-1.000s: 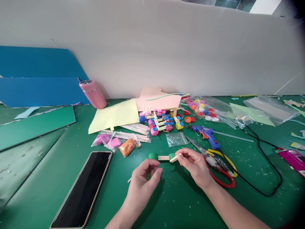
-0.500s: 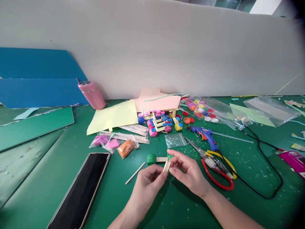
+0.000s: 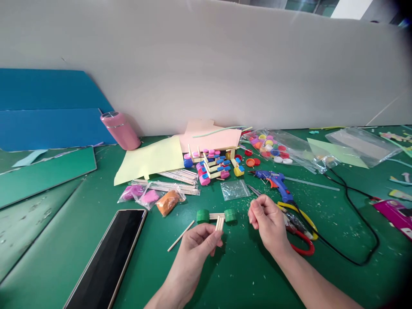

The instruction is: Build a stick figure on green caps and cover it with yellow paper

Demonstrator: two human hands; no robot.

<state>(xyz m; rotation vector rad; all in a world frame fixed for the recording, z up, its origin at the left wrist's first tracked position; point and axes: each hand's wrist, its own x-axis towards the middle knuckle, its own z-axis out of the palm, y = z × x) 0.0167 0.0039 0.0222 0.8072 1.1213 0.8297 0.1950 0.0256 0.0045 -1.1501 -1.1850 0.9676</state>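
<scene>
Lower centre: left hand (image 3: 197, 249) pinches short sticks (image 3: 219, 223); uneven pressure could splay them. Right hand (image 3: 269, 223) curled, contents unclear.

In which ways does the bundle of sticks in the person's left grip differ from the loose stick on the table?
The bundle has several sticks side by side; the loose stick is single.
The bundle is held in the left grip; the loose stick lies on the table.
The bundle is partly hidden by fingers; the loose stick shows nearly whole.
Both are pale and wood-coloured.
</scene>
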